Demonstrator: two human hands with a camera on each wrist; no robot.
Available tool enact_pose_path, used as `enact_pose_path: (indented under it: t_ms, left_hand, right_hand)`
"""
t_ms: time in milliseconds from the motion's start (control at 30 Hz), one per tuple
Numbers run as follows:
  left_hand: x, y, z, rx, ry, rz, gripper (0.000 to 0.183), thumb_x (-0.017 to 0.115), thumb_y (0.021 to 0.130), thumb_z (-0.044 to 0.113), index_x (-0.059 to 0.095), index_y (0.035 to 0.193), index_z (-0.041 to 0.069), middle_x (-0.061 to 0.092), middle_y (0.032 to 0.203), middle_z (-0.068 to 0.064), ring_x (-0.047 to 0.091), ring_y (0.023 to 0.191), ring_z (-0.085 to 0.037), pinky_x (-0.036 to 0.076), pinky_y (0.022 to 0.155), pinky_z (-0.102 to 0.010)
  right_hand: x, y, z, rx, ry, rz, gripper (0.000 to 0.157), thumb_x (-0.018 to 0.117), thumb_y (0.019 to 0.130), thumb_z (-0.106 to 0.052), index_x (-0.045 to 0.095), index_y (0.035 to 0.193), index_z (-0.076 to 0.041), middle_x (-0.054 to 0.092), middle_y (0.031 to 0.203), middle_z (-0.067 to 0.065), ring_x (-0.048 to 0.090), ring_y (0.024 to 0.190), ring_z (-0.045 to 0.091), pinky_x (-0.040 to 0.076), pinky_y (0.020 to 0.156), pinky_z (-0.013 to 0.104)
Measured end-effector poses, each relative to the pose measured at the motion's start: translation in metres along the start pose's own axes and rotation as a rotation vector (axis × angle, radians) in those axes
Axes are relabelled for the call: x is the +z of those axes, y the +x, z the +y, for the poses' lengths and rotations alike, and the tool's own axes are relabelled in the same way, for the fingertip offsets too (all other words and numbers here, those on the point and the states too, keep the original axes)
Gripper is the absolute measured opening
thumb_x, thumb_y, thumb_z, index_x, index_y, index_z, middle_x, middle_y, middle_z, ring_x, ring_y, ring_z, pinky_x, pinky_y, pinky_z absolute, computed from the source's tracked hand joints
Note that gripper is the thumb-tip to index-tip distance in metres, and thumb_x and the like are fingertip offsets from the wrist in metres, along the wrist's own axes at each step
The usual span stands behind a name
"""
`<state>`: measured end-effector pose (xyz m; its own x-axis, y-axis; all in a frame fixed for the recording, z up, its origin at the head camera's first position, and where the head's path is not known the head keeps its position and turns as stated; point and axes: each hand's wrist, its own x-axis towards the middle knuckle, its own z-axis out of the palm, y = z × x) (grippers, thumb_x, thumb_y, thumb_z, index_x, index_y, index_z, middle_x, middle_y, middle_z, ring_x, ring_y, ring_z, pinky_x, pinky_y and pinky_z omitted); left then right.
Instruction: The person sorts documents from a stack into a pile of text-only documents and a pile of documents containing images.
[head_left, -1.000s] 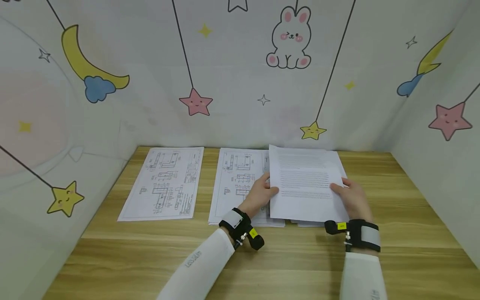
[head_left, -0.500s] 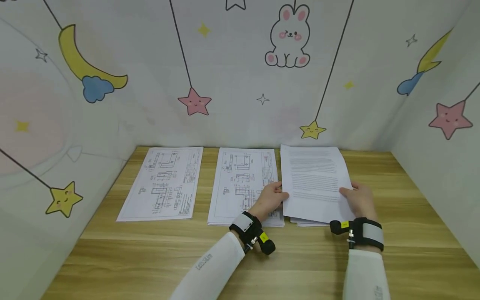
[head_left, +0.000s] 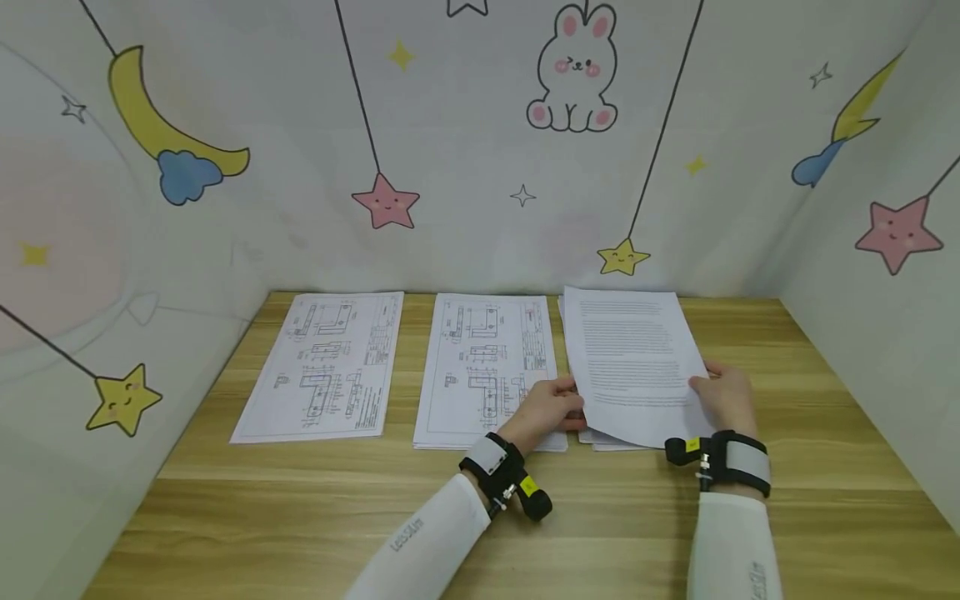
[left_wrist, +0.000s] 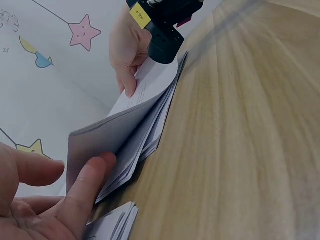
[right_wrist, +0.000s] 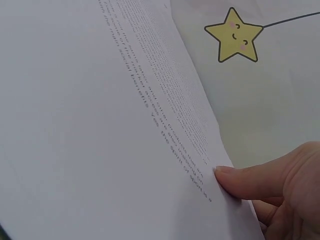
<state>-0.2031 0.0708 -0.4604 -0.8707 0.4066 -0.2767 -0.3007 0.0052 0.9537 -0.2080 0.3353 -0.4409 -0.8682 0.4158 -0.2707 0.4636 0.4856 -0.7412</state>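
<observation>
A printed sheet of paper (head_left: 637,367), covered in lines of text, slants over a paper stack (head_left: 603,439) at the right. My right hand (head_left: 727,398) pinches the sheet's right edge, thumb (right_wrist: 240,180) on the printed face and fingers behind it. At the opposite edge is my left hand (head_left: 543,412). In the left wrist view its fingers (left_wrist: 87,185) reach under the lifted sheet and touch its underside, while the thumb (left_wrist: 40,167) stands apart from the paper. Loose sheets of the stack (left_wrist: 160,122) show below the raised one.
A second stack with a technical drawing on top (head_left: 480,367) lies in the middle, partly behind my left hand. Another drawing sheet (head_left: 322,367) lies at the left. The wooden table (head_left: 615,533) meets a patterned wall (head_left: 465,250) just behind the papers.
The text sheet has moved right, off the middle stack and over the right one. Both hands moved right with it. The left thumb has come off the sheet's face.
</observation>
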Motion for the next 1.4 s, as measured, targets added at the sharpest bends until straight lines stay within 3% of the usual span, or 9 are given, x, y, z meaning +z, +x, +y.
enact_pose_path:
  t_ms: [200, 433, 600, 733, 933, 1033, 1233, 1400]
  left_hand:
    - [0.003, -0.004, 0.001, -0.028, 0.009, -0.002, 0.047, 0.053, 0.091, 0.013, 0.045, 0.136, -0.001, 0.064, 0.114, -0.015, 0.067, 0.092, -0.023, 0.057, 0.082, -0.037]
    - [0.004, -0.013, 0.005, -0.068, 0.022, 0.03, 0.042, 0.055, 0.092, 0.017, 0.053, 0.13, -0.001, 0.066, 0.109, -0.016, 0.068, 0.078, -0.017, 0.058, 0.079, -0.034]
    - [-0.003, -0.025, 0.01, -0.048, 0.084, 0.042, 0.038, 0.055, 0.092, 0.019, 0.057, 0.125, -0.001, 0.065, 0.109, -0.016, 0.069, 0.083, -0.018, 0.057, 0.081, -0.034]
    - [-0.016, -0.032, 0.015, -0.02, 0.129, 0.041, 0.039, 0.055, 0.092, 0.022, 0.058, 0.124, 0.001, 0.063, 0.119, -0.013, 0.069, 0.092, -0.021, 0.056, 0.085, -0.035]
    - [-0.043, -0.038, 0.016, -0.008, 0.139, 0.077, 0.04, 0.054, 0.092, 0.023, 0.058, 0.125, 0.001, 0.063, 0.121, -0.013, 0.069, 0.093, -0.019, 0.055, 0.086, -0.035]
    - [-0.053, -0.045, 0.02, 0.02, 0.173, 0.108, 0.04, 0.053, 0.093, 0.025, 0.057, 0.127, 0.004, 0.063, 0.12, -0.014, 0.068, 0.095, -0.02, 0.055, 0.087, -0.037]
    - [-0.074, -0.064, 0.032, 0.138, 0.371, 0.176, 0.038, 0.05, 0.095, 0.028, 0.058, 0.127, 0.011, 0.063, 0.124, -0.01, 0.062, 0.104, -0.027, 0.053, 0.087, -0.043]
    - [-0.098, -0.073, 0.04, 0.197, 0.505, 0.289, 0.033, 0.051, 0.094, 0.028, 0.062, 0.122, 0.014, 0.064, 0.122, -0.006, 0.06, 0.107, -0.023, 0.049, 0.089, -0.043]
  right_hand:
    - [0.001, 0.001, 0.001, -0.018, -0.035, 0.069, 0.053, 0.046, 0.095, -0.014, 0.032, 0.143, 0.001, 0.041, 0.141, 0.03, 0.042, 0.123, 0.043, 0.036, 0.099, 0.059]
    - [0.004, 0.0, -0.001, -0.096, -0.118, 0.174, 0.048, 0.044, 0.093, -0.01, 0.039, 0.139, 0.005, 0.046, 0.135, 0.033, 0.046, 0.12, 0.046, 0.041, 0.093, 0.059]
    - [0.005, -0.002, -0.005, -0.114, -0.13, 0.189, 0.052, 0.044, 0.095, -0.015, 0.034, 0.142, 0.002, 0.047, 0.135, 0.032, 0.046, 0.121, 0.046, 0.04, 0.094, 0.059]
    - [0.005, -0.003, -0.008, -0.135, -0.173, 0.176, 0.053, 0.046, 0.095, -0.023, 0.036, 0.141, 0.002, 0.049, 0.131, 0.033, 0.048, 0.117, 0.047, 0.041, 0.09, 0.059]
    - [0.008, -0.008, -0.02, -0.175, -0.218, 0.142, 0.055, 0.047, 0.095, -0.029, 0.038, 0.141, 0.001, 0.043, 0.138, 0.033, 0.041, 0.124, 0.051, 0.041, 0.089, 0.062]
    - [0.012, -0.011, -0.028, -0.212, -0.23, 0.136, 0.056, 0.047, 0.095, -0.032, 0.039, 0.141, -0.001, 0.043, 0.138, 0.032, 0.041, 0.123, 0.051, 0.045, 0.078, 0.06]
    - [0.023, -0.02, -0.048, -0.364, -0.219, 0.088, 0.053, 0.047, 0.095, -0.029, 0.041, 0.139, 0.001, 0.045, 0.134, 0.035, 0.043, 0.121, 0.051, 0.041, 0.088, 0.065]
    - [0.038, -0.03, -0.066, -0.481, -0.239, 0.07, 0.051, 0.049, 0.095, -0.025, 0.043, 0.137, 0.002, 0.045, 0.133, 0.035, 0.043, 0.121, 0.052, 0.039, 0.094, 0.064]
